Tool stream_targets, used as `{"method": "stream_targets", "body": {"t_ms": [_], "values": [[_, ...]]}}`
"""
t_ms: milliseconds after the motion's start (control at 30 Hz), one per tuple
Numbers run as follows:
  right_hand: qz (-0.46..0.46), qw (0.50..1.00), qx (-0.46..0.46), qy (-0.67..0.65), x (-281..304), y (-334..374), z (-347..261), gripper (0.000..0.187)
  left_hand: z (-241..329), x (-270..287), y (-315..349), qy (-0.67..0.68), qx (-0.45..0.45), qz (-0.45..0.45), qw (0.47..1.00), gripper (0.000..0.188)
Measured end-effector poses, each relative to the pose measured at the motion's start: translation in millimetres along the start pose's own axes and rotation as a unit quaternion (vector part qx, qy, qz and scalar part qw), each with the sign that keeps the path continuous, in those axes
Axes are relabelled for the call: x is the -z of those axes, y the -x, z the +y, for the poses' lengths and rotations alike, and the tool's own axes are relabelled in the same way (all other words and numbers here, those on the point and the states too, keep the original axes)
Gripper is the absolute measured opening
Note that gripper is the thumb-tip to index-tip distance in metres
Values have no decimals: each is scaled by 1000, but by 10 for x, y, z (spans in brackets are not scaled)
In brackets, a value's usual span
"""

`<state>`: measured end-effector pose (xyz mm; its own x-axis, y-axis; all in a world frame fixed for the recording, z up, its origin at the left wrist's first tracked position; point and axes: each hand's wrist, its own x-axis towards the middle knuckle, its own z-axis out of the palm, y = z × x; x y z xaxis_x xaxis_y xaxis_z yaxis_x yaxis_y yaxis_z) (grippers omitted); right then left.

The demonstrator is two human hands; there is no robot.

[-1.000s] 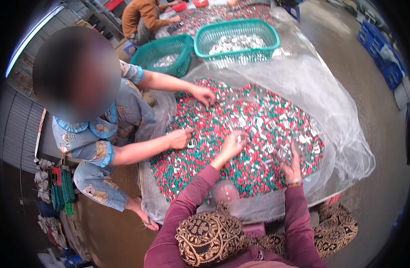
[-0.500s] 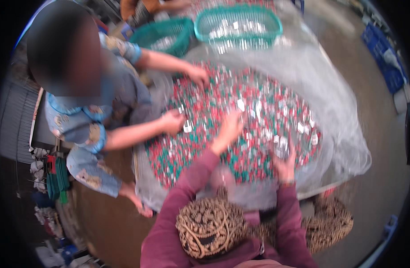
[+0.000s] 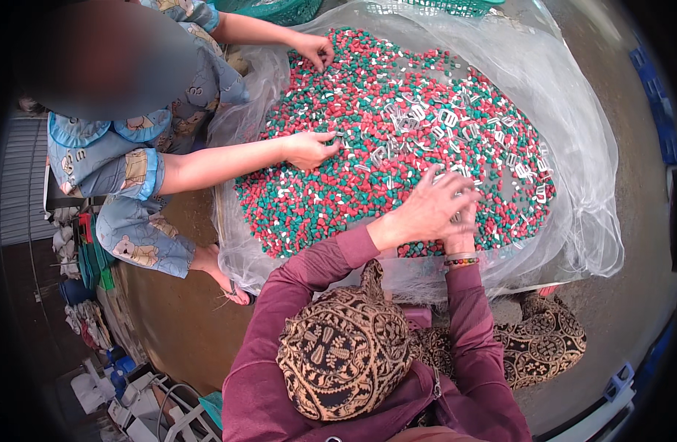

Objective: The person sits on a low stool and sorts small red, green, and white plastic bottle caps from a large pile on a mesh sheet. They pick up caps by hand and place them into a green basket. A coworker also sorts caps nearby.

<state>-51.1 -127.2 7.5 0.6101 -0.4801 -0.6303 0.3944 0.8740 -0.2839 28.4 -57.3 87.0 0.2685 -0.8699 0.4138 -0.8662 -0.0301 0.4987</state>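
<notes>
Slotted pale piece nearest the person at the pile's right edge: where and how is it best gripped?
The slotted pale piece is likely best pinched by its outer frame, the right hand coming from the near side: its frame offers opposing edges, and other pale pieces lie beyond it.

Plum-maroon long sleeves reach the wrists, the left sleeve (image 3: 279, 320) toward seven o'clock, the right sleeve (image 3: 475, 324) toward four. A zip (image 3: 436, 384) runs down the matching jacket (image 3: 397, 404) at five o'clock. Black trousers (image 3: 346, 350) carry tan scrolls and leaf shapes, showing at six and four o'clock. Multicoloured beads (image 3: 463, 261) and a thin pale bangle (image 3: 458, 255) circle the right wrist.
</notes>
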Motion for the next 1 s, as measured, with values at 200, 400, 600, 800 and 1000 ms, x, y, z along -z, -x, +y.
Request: {"method": "stream_targets", "body": {"t_ms": [200,400,600,800,1000], "values": [[-167,972,-164,0,315,-90,-342,34,-1374,28,-189,-119,181,64,974,22],[-211,968,-134,-20,275,-1,-541,37,-1603,-155,-106,-65,174,65,980,30],[-207,970,-126,-21,251,29,-543,37,-1469,201,-272,557,331,123,752,16],[-182,968,-162,-58,247,232,-417,32,-1719,271,-505,697,331,49,634,42],[-181,965,-179,-59,298,324,-422,32,-1870,-211,-422,-30,337,-18,941,40]]}}
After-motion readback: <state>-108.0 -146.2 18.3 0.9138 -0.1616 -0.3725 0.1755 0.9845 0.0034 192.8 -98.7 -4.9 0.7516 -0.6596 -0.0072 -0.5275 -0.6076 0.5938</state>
